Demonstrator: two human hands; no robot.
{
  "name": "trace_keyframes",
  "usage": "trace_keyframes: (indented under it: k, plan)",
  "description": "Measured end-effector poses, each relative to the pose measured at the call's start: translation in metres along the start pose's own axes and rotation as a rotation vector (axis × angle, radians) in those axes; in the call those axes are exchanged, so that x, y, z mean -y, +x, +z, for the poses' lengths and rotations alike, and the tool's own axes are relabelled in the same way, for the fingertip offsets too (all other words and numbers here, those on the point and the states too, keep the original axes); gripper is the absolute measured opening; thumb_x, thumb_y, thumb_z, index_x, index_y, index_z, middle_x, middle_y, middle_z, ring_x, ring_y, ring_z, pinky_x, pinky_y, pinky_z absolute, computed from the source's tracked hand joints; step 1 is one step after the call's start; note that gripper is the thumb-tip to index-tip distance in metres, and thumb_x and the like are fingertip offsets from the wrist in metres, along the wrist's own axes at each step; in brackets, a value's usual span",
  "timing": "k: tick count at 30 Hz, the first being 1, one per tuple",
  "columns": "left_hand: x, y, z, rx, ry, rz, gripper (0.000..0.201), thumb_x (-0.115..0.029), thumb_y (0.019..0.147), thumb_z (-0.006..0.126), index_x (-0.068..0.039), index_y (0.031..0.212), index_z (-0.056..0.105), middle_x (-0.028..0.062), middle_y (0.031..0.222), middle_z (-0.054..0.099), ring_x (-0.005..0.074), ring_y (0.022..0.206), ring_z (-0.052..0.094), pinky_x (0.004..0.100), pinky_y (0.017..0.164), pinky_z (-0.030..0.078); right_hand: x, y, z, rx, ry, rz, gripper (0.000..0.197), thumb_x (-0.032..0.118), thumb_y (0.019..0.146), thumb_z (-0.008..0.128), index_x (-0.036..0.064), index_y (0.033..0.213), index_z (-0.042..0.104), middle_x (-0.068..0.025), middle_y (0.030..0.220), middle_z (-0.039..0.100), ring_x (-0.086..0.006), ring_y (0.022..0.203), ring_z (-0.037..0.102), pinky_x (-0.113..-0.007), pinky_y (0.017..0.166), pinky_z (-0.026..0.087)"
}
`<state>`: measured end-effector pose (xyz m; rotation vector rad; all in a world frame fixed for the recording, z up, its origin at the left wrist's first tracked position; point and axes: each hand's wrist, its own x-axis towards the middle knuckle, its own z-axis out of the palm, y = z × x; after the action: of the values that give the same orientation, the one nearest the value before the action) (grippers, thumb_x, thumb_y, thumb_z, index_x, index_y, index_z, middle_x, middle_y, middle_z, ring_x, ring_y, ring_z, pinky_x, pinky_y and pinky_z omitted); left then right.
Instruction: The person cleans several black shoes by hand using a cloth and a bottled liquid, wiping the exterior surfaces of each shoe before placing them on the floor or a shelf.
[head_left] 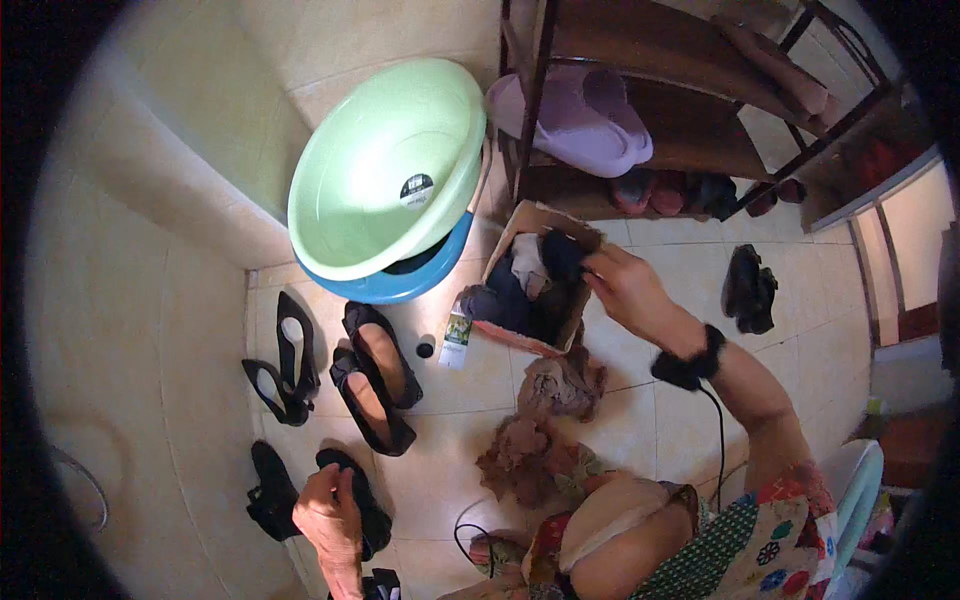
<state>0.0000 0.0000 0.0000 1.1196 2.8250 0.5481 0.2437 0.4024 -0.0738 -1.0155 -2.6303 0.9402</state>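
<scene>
My left hand (pixel 328 515) is closed on the upper edge of a black shoe (pixel 372 505) at the lower left. Its mate, another black shoe (pixel 268 490), stands just left of it. My right hand (pixel 632 292) reaches to the right rim of a cardboard box (pixel 578 325), fingertips pinched on dark cloth (pixel 563 254) inside. The box also holds a pale bundled cloth (pixel 528 265) and other dark cloths; they look like rolled socks. A bundled dark sock (pixel 482 302) lies at the box's left corner.
Two pairs of black flats (pixel 378 375) stand by the left wall. Behind them, a green basin (pixel 400 150) leans in a blue one (pixel 400 285). Brown crumpled cloths (pixel 530 450) lie before me. A rack (pixel 660 115) stands at the back; black shoes (pixel 748 290) sit right.
</scene>
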Motion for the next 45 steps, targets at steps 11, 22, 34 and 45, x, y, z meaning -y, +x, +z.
trace_keyframes:
  k: [11, 22, 34, 45]
  plan:
    - [-0.097, 0.059, -0.014, 0.17, -0.003, 0.333, 0.011, -0.011, 0.085, 0.066, -0.003, 0.092, 0.069, 0.0163, 0.087, 0.068, 0.033, 0.074, 0.066, 0.0381, 0.063, 0.053, -0.018, 0.089, 0.05, 0.17, -0.895, -0.505, 0.019, 0.018, 0.074, 0.061, 0.0086, 0.085, 0.073, -0.0076, 0.092, 0.068, -0.0273, 0.092, 0.06, -0.044, 0.076, 0.044]
    - [-0.12, 0.088, 0.092, 0.721, -0.679, -0.311, 0.053, -0.025, 0.088, 0.066, 0.003, 0.129, 0.046, 0.0155, 0.101, 0.065, 0.025, 0.071, 0.07, 0.031, 0.057, 0.053, -0.033, -0.084, -0.09, -0.464, -0.157, -0.006, 0.031, 0.013, 0.058, 0.079, 0.0041, 0.086, 0.067, -0.0133, 0.102, 0.055, -0.0308, 0.099, 0.054, -0.038, 0.081, 0.048]
    - [-0.181, 0.086, 0.181, 0.909, -0.986, -0.629, 0.063, -0.049, 0.091, 0.057, 0.008, 0.115, 0.049, 0.0234, 0.087, 0.066, 0.0322, 0.077, 0.07, 0.0357, 0.068, 0.059, -0.286, -0.18, -0.146, 0.095, -0.192, 0.952, 0.028, 0.024, 0.066, 0.07, 0.0076, 0.088, 0.071, -0.0129, 0.083, 0.068, -0.03, 0.082, 0.067, -0.041, 0.073, 0.054]
    - [-0.189, 0.034, 0.164, 1.155, -0.579, 0.074, 0.044, -0.043, 0.092, 0.057, -0.001, 0.101, 0.067, 0.016, 0.08, 0.071, 0.0247, 0.074, 0.069, 0.0345, 0.07, 0.052, -0.097, -0.178, -0.028, 0.326, 0.206, 0.427, 0.024, 0.014, 0.078, 0.073, -0.0029, 0.094, 0.063, -0.0145, 0.097, 0.06, -0.0214, 0.091, 0.063, -0.034, 0.073, 0.054]
